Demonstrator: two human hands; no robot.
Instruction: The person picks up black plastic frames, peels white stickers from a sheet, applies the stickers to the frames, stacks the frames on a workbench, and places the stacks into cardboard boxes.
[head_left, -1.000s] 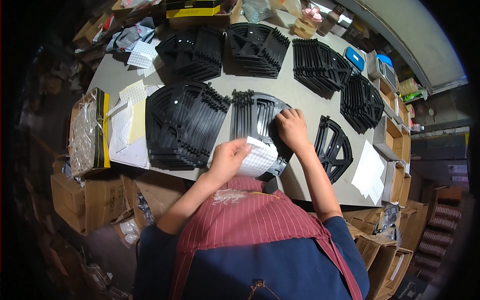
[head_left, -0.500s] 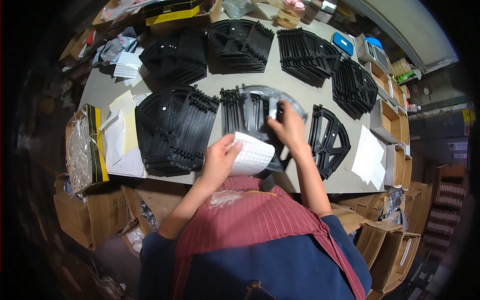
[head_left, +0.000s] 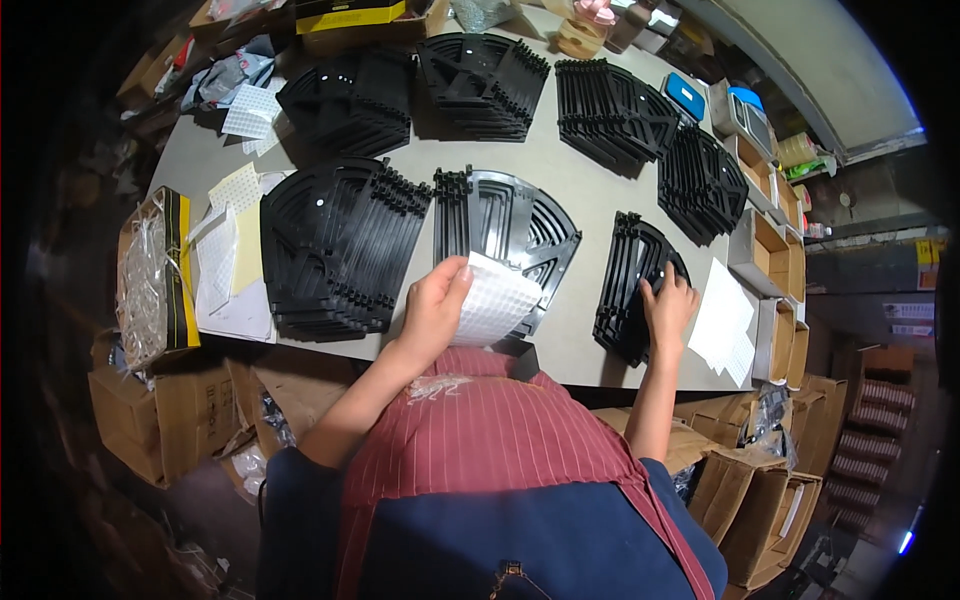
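My left hand (head_left: 435, 308) pinches a white sheet of small grid-printed labels (head_left: 497, 302) over the table's front edge. Behind the sheet, and partly covered by it, lies the middle stack of black fan-shaped plastic pieces (head_left: 503, 215). Light glares off its top piece. My right hand (head_left: 670, 308) is at the smaller right-hand stack of black fan-shaped pieces (head_left: 628, 280). Its thumb and bent fingers close on the outer edge of a piece there, and the hand hides part of that piece. To the left of the sheet stands a larger stack of the same pieces (head_left: 340, 250).
More black stacks (head_left: 480, 85) line the far side of the grey table (head_left: 590, 215). Loose white sheets (head_left: 722, 325) lie at the right beside open cardboard trays (head_left: 765, 240). A box of clear plastic strips (head_left: 155, 285) stands left. Cartons (head_left: 165, 420) sit below.
My right hand has moved right, from the middle stack to the right-hand stack. The left hand still holds the label sheet in nearly the same place. The view has shifted slightly.
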